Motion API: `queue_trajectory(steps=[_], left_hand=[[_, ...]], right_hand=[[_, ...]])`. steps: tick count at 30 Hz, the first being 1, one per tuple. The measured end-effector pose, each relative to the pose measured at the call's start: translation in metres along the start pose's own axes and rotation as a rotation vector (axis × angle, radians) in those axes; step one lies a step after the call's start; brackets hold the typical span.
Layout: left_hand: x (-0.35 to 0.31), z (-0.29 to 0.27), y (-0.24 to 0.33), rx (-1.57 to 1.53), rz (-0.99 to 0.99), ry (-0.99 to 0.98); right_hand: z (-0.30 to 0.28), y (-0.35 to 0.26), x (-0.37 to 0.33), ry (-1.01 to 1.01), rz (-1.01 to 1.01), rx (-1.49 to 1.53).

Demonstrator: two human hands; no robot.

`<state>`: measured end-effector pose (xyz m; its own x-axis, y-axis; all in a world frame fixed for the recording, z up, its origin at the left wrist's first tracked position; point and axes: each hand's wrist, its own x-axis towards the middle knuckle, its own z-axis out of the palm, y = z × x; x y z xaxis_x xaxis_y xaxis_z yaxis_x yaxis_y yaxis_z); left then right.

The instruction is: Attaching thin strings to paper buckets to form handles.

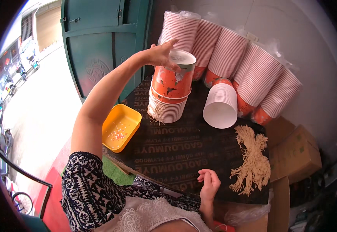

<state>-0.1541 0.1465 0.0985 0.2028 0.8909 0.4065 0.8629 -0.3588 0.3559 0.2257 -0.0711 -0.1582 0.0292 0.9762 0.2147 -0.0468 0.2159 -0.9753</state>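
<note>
A: The left hand (161,54) rests spread fingers on the top cup (175,75) of the stack (168,104), without gripping it.

B: Press off-centre and that stack may tip. The right hand (209,183), loosely curled and empty, lies well short of it.

Behind the counter (176,150), a dark board with pale printed lettering, a dark green metal door (99,42) with panels and a latch. To the right of it a pale grey wall (284,23), smooth and plain. On the left, in bright daylight, a pale concrete floor (41,108) leading out to a street with parked vehicles (10,73). Low at the left a red mat (54,208), a patch of green (116,172), a black metal rail (25,174). At the right, brown cardboard boxes (296,154) in shadow.
</note>
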Motion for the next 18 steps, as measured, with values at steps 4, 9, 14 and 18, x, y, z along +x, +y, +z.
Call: queue_trajectory(steps=[4,9,14,18], left_hand=[[0.0,-0.0013,0.0019,-0.001,0.004,-0.029],[-0.0007,0.004,0.0003,0.025,0.013,-0.029],[-0.001,0.0068,0.0008,0.043,-0.005,-0.033],[0.0004,0.0083,0.0012,0.046,-0.001,-0.028]], right_hand=[[0.0001,-0.0001,-0.0001,0.01,0.014,-0.001],[0.0005,-0.0006,0.0,0.01,0.019,0.006],[0.001,-0.0005,-0.0001,0.008,0.02,0.022],[-0.0003,-0.0001,0.0003,-0.005,0.004,-0.006]])
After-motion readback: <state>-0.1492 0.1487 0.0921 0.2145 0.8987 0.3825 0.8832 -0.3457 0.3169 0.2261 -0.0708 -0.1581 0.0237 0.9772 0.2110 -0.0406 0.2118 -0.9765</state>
